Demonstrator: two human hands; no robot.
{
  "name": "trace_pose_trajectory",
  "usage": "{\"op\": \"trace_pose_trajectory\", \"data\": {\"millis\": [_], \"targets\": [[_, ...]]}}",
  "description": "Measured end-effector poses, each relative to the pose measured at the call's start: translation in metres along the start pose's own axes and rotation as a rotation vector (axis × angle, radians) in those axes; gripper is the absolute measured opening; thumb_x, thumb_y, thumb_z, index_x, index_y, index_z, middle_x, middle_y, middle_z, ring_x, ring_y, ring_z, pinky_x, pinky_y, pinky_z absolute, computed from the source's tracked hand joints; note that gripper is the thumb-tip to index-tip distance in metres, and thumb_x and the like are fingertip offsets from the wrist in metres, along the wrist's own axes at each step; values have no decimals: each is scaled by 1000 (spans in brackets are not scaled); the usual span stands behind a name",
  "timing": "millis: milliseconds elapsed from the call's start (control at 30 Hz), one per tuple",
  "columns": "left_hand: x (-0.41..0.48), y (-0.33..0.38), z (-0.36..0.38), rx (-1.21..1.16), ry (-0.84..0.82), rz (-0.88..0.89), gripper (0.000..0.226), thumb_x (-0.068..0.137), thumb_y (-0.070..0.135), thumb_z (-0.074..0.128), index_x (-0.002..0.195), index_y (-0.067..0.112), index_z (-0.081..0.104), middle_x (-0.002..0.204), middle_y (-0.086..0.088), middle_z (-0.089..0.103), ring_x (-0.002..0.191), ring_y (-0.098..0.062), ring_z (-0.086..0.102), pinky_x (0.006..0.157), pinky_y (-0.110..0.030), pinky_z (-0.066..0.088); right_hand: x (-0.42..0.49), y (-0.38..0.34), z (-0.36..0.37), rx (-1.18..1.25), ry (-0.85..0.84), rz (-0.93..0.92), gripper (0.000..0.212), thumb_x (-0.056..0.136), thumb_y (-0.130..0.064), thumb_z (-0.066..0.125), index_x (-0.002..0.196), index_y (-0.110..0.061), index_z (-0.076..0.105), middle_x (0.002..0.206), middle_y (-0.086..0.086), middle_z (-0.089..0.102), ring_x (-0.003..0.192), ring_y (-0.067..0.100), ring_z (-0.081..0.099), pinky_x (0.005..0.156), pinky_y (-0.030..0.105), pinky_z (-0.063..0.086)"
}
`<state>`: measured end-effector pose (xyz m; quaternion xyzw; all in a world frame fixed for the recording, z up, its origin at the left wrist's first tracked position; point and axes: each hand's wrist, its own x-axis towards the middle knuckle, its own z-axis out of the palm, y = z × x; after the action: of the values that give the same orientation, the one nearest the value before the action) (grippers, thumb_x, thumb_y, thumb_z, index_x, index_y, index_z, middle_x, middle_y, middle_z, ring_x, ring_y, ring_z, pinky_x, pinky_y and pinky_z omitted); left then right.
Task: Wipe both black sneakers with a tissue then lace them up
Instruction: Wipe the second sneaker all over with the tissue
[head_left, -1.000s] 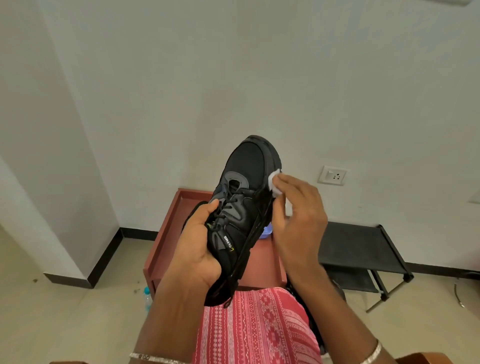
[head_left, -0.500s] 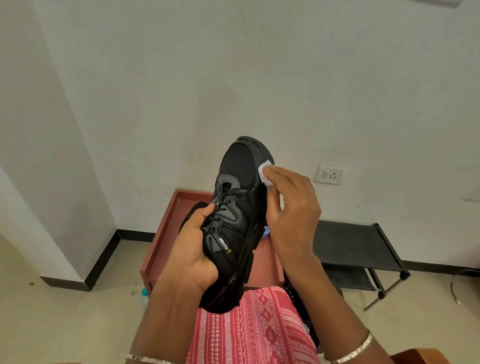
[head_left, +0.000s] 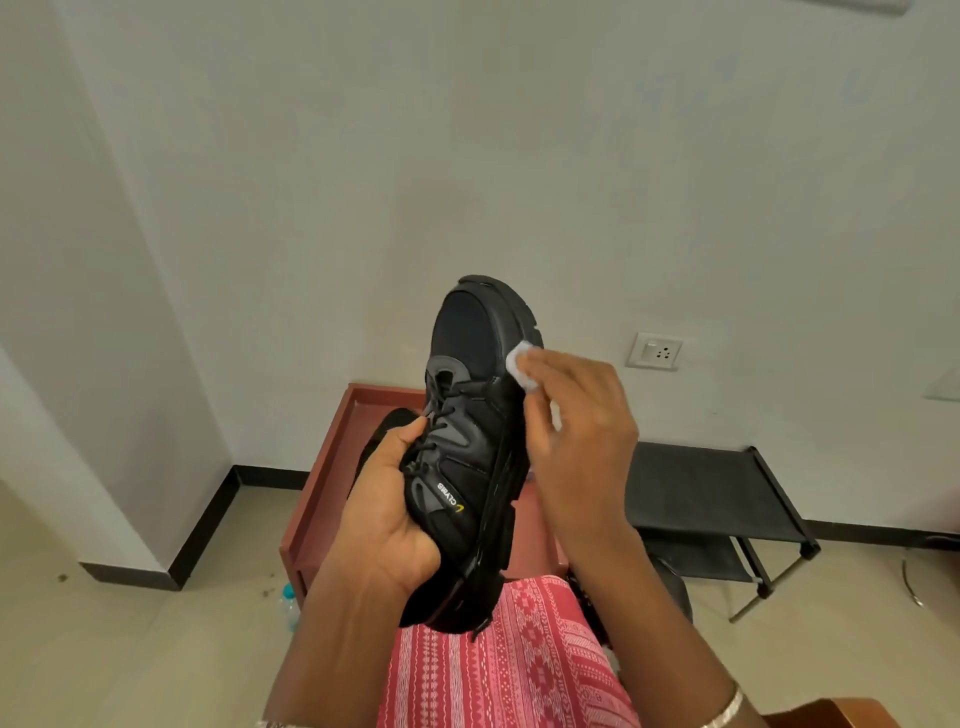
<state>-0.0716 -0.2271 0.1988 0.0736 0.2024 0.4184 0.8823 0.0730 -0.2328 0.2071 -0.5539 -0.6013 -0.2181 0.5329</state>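
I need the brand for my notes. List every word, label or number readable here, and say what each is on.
"CLYMB": white letters on the side of the black sneaker, upside down to the camera, beside a small yellow mark.
Label of the bottle on the floor: too small to read.
No writing shows on the tissue or the wall socket.
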Motion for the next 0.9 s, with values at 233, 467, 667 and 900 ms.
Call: {"op": "trace_pose_trajectory", "data": {"millis": [233, 467, 667, 900], "targets": [[-1, -2, -3, 18, -33, -10, 46, 100, 35, 52, 133, 5, 63, 131, -20, 65, 113, -35, 68, 90, -49, 58, -35, -1, -6, -35, 71, -8, 35, 81, 10, 70, 113, -4, 73, 106, 7, 71, 95, 19, 60, 86, 30, 53], [2, -10, 0, 52, 4, -26, 45, 99, 34, 53, 130, 3, 65, 129, -21, 66, 117, -36, 66, 97, -50, 54, -43, 4, -12, 8, 38, -6, 28, 87, 7, 69, 112, -4, 74, 109, 6, 72, 101, 21, 65, 94, 30, 54], [-1, -14, 4, 183, 55, 22, 41, 96, 32, 57, 126, 6, 68, 124, -19, 69, 116, -37, 66, 109, -51, 44, -15, 9, -11, 47, 111, 22, 32, 91, 7, 64, 121, -2, 69, 123, 9, 68, 121, 22, 62, 102, 37, 52], [-2, -5, 4, 143, 96, 69, 38, 94, 19, 59, 123, -4, 67, 120, -23, 70, 101, -33, 73, 87, -42, 60, -59, 2, -1, -27, -57, -260, 26, 93, -2, 68, 118, 4, 69, 126, 17, 66, 126, 28, 58, 100, 39, 52]]}}
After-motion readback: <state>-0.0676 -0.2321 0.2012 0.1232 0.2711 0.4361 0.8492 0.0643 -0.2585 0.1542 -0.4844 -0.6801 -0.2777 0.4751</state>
